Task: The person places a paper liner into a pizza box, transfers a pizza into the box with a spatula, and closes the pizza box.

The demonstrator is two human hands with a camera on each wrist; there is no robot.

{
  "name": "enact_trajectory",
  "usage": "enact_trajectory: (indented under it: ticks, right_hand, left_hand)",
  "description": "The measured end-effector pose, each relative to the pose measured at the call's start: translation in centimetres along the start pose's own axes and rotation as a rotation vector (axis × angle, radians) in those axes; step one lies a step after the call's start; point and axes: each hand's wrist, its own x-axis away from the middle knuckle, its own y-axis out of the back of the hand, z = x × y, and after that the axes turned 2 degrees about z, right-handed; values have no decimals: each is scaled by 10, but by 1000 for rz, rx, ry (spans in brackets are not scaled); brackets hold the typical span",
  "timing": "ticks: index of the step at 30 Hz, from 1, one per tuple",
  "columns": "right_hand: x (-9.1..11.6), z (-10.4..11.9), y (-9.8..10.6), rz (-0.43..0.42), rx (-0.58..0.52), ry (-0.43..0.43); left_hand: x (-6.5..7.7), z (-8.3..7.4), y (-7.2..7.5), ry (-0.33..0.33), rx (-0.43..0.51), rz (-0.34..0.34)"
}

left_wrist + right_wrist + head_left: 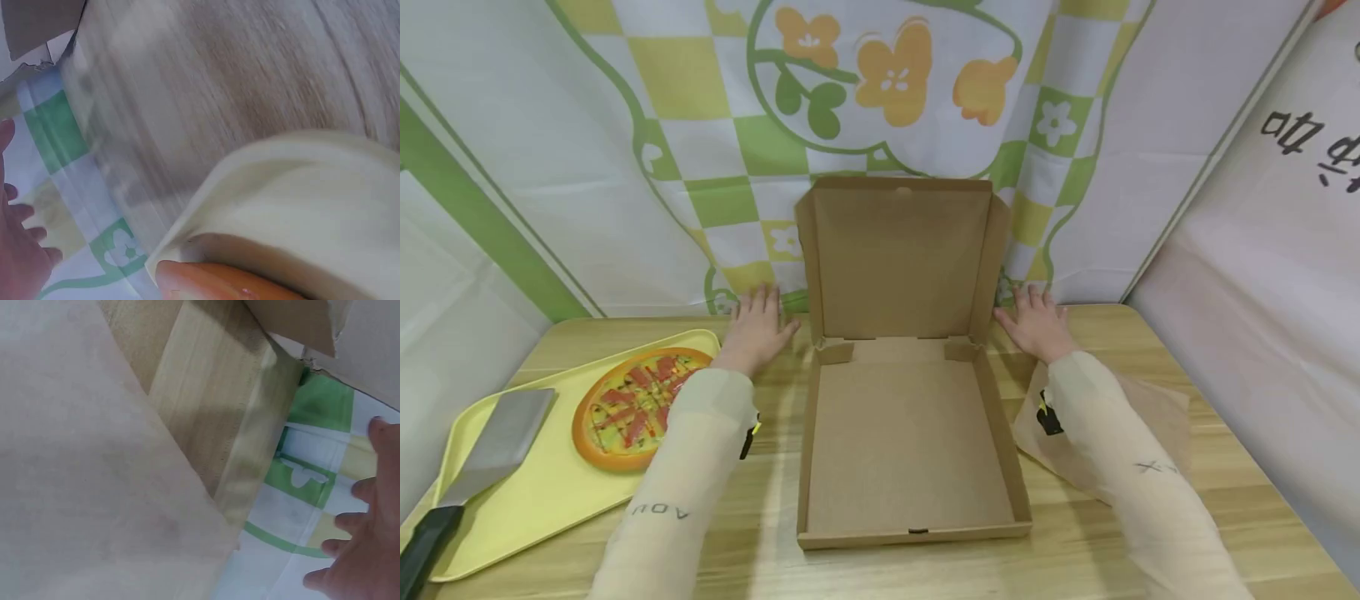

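Note:
An open cardboard pizza box point(913, 450) sits in the middle of the wooden table, its lid point(902, 258) standing up against the curtain. Left of the box, my left hand point(756, 330) has its fingers spread, apart from the cardboard and holding nothing. My right hand point(1037, 327) is spread out on the other side, its thumb close to the lid's right edge; whether it touches, I cannot tell. Beyond the left forearm, a pizza point(625, 408) with red strips lies on a yellow tray point(565, 492), partly hidden by the sleeve.
A pizza server point(505, 433) with a black handle lies across the tray's left side. Under the right forearm is a sheet of brown paper point(1157, 417), also large in the right wrist view. The checked floral curtain point(715, 150) hangs behind the table's back edge.

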Motion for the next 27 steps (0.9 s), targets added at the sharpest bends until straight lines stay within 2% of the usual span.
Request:
enact_trajectory:
  ticks: [4,8,12,18,27]
  right_hand:
    - [4,2,4,45,37,17]
    - [9,4,9,89,57,41]
    - [13,4,17,118,43,80]
    - [24,-3,33,174,37,127]
    - [42,-10,49,234,89,188]
  left_hand:
    - [2,-3,2,-48,46,37]
    - [6,-8,4,-61,93,94]
    - [11,-13,6,-76,98,138]
    - [19,-19,12,-138,123,175]
    - [35,-22,19,-208,232,222]
